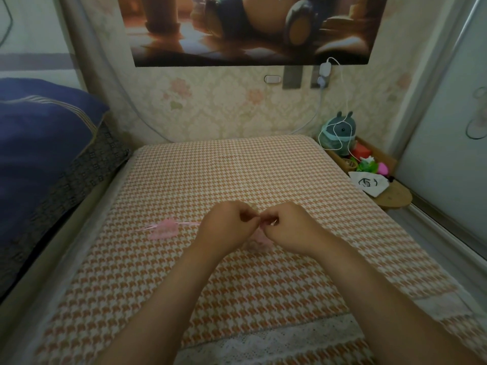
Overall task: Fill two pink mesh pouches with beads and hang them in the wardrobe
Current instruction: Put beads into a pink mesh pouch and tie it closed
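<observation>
Houndstooth bedspread [237, 167] under hands: left [226, 227], right [287, 227], both pinching pink pouch [261, 237].

— What's the room like?
— Floral wallpaper [210, 101], a dark poster [250, 30] above, houndstooth-covered surface [237, 175].
— And right?
— Possibly a sliding door [448, 127]; dim light.

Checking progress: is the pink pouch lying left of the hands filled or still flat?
Cannot tell for sure: the pink pouch lies loose on the cushion, ribbons trailing, and no beads show.
</observation>
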A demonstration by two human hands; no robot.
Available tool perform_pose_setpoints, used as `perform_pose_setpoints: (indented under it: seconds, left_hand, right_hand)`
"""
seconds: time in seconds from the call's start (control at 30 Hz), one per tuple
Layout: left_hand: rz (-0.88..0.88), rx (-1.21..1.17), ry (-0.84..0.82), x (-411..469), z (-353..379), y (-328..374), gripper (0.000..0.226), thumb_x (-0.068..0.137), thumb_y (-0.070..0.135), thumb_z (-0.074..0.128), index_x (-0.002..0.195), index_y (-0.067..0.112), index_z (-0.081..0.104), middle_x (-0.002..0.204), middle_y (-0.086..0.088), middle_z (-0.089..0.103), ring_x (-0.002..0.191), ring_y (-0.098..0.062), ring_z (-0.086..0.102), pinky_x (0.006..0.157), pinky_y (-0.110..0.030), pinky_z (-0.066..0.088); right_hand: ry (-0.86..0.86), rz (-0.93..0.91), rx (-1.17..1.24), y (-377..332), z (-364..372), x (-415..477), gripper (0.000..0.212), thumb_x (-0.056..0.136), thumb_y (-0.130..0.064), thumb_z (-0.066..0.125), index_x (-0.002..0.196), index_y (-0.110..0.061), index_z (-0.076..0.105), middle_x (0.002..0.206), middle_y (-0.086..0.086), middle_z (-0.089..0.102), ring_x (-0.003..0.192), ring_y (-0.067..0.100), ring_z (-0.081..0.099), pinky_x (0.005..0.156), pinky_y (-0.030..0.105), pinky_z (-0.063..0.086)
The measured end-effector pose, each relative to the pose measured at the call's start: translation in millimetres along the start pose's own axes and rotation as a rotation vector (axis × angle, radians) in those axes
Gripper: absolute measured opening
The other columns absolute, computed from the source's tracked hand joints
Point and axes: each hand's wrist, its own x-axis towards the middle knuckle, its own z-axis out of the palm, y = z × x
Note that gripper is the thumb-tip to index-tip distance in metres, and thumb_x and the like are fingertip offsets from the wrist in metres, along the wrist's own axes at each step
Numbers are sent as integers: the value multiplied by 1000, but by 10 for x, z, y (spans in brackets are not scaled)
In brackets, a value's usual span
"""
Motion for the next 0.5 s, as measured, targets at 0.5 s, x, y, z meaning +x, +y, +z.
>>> perform_pose_setpoints:
  seconds: [0.5]
  left_hand:
    - [-157,8,103,-181,-578,-393,26,84,4,58,89,16,80,84,-2,75,64,-10,63,70,-21,53]
  right_hand:
    - [39,-15,311,-352,381,315,23,94,-15,60,115,-23,67,94,-7,69,75,18,73,55,20,52]
